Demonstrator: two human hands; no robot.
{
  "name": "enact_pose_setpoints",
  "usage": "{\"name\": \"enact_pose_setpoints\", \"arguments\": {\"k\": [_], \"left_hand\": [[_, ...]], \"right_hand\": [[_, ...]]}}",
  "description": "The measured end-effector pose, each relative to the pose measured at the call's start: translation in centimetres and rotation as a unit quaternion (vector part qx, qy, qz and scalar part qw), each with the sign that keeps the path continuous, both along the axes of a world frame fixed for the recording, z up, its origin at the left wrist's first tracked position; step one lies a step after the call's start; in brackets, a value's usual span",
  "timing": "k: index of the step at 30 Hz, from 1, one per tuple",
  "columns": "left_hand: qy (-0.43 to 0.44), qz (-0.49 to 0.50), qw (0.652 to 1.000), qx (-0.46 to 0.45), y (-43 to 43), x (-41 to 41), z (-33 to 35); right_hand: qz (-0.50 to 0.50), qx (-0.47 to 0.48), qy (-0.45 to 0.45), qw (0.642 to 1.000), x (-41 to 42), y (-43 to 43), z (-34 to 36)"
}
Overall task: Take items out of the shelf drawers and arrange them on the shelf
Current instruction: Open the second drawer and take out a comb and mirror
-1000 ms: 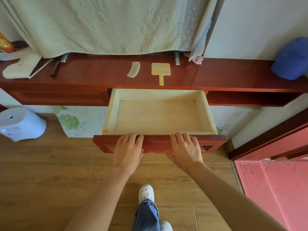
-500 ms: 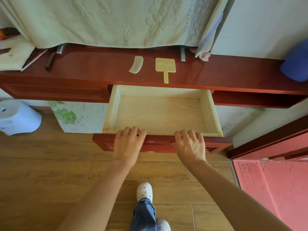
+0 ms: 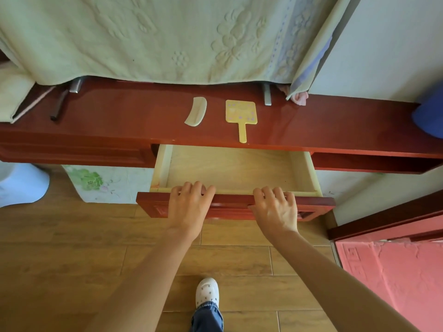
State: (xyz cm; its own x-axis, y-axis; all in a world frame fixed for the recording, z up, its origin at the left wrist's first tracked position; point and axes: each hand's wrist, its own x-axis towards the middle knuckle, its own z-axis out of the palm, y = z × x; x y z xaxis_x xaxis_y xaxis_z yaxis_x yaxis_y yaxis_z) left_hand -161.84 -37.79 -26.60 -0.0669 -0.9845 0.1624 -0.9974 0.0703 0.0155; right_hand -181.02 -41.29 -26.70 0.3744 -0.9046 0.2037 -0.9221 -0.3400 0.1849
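Drawer [image 3: 230, 171] at the frame's centre stands pulled out of the red shelf [image 3: 119, 121], with 2 hands on its red front. Left hand [image 3: 188, 207] and right hand [image 3: 275, 209] each curl fingers over the front's top edge, while a white comb [image 3: 196, 111] and yellow hand mirror [image 3: 241, 116] lie side by side on the shelf above.

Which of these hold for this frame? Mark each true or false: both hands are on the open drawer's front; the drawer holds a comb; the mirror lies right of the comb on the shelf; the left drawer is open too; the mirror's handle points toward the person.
1. Both the left hand and the right hand are on the front of the drawer: true.
2. The drawer holds a comb: false. The part of the drawer in view is bare; the comb lies on the shelf.
3. The mirror lies right of the comb: true.
4. The left drawer is open: false. It is shut.
5. The mirror's handle points toward the person: true.
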Motion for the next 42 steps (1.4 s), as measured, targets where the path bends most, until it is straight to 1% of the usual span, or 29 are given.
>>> {"name": "enact_pose_setpoints", "arguments": {"k": [6,11,19,21,25,30,33,36,39,41,42], "left_hand": [[-0.012,0.01,1.0,-0.002,-3.5,0.7,0.2],[-0.033,0.019,0.999,-0.02,-6.7,1.4,0.2],[-0.091,0.012,0.995,0.023,-10.6,2.2,0.6],[-0.1,0.006,0.994,0.036,-11.4,2.3,0.6],[-0.08,0.007,0.996,0.031,-12.9,2.3,0.5],[-0.004,-0.008,1.0,-0.018,-14.1,2.3,0.9],[0.02,-0.005,1.0,-0.016,-14.2,2.3,1.2],[0.024,0.004,1.0,-0.019,-14.3,2.2,1.2],[0.002,0.012,0.999,-0.03,-14.7,1.8,1.4],[-0.008,0.024,0.999,-0.038,-15.0,1.5,1.5],[-0.008,0.028,0.999,-0.042,-15.2,1.5,1.4]], "right_hand": [[-0.037,0.048,0.014,0.998,1.2,-3.4,0.7],[-0.053,0.054,0.008,0.997,2.4,-6.6,1.4],[-0.055,0.091,0.01,0.994,3.3,-10.4,2.4],[-0.039,0.102,0.017,0.994,3.3,-11.2,2.7],[-0.04,0.123,0.013,0.991,3.3,-12.8,2.5],[-0.044,0.14,-0.007,0.989,3.7,-14.2,1.9],[-0.06,0.131,0.016,0.989,3.8,-14.4,1.6],[-0.064,0.123,-0.001,0.99,3.6,-15.0,0.9],[-0.076,0.148,0.041,0.985,4.2,-14.9,1.9],[-0.094,0.176,0.038,0.979,4.6,-15.2,1.8],[-0.097,0.167,0.044,0.98,4.6,-15.3,1.9]]}}
